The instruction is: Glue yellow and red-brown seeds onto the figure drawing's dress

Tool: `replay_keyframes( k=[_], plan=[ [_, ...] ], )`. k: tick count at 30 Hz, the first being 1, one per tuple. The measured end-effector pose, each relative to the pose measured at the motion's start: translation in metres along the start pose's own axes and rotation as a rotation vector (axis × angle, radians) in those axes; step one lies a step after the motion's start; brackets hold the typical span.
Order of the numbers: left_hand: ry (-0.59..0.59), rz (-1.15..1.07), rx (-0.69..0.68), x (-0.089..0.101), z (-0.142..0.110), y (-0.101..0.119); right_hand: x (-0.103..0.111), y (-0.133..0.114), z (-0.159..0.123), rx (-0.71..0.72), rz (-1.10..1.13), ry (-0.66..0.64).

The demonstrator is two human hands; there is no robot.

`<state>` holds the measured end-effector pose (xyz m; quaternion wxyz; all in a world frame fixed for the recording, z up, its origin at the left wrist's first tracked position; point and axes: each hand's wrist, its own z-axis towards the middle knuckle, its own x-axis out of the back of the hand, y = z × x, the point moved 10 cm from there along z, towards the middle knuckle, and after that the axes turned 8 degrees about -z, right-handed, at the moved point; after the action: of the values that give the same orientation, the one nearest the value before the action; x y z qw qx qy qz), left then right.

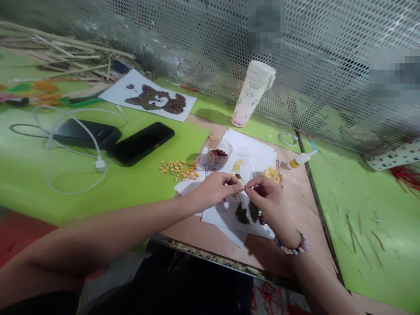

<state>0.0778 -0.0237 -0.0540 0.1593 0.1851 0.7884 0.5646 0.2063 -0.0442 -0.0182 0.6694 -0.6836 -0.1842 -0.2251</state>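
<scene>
My left hand [219, 189] and my right hand [268, 197] meet fingertip to fingertip over the drawing sheet [225, 216]. Both are closed in a pinch on a tiny yellow-orange bit between them, which looks like a corn kernel [244, 187]. Under my hands the pencil drawing is partly covered with yellow pieces, and dark green beans [242, 214] cover its lower part. A cup of dark red beans [218, 156] stands just beyond my left hand. Beyond my right hand is a yellow container [271, 175], partly hidden. Loose corn kernels [180, 169] lie left of the sheet.
A small glue bottle [300, 161] lies to the right, near a ring of tape [288, 139]. Behind stands a white tumbler [252, 94] before the perforated metal panel. On the left are a phone [142, 143], a power bank [88, 133], a white cable and a finished picture [157, 98].
</scene>
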Motion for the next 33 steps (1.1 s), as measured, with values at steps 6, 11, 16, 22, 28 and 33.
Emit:
replay_keyframes(
  k=[6, 11, 16, 22, 28, 33],
  plan=[
    [-0.029, -0.256, 0.036, -0.004, 0.003, -0.009, 0.001, -0.006, 0.0, 0.077, 0.051, -0.011],
    [-0.026, -0.308, 0.066, -0.003, 0.001, -0.007, 0.005, -0.012, -0.001, 0.131, 0.07, -0.041],
    [-0.083, -0.345, 0.104, -0.009, -0.002, -0.006, 0.006, -0.014, -0.001, 0.181, 0.06, -0.039],
    [-0.108, -0.357, 0.08, -0.011, -0.002, -0.003, 0.004, -0.021, -0.001, 0.262, 0.048, -0.025],
    [-0.093, -0.345, 0.117, -0.012, 0.0, -0.006, 0.0, -0.031, -0.007, 0.32, -0.011, 0.006],
    [-0.157, -0.387, 0.16, -0.018, 0.0, -0.008, 0.05, -0.029, 0.004, 0.279, -0.117, 0.169]
  ],
)
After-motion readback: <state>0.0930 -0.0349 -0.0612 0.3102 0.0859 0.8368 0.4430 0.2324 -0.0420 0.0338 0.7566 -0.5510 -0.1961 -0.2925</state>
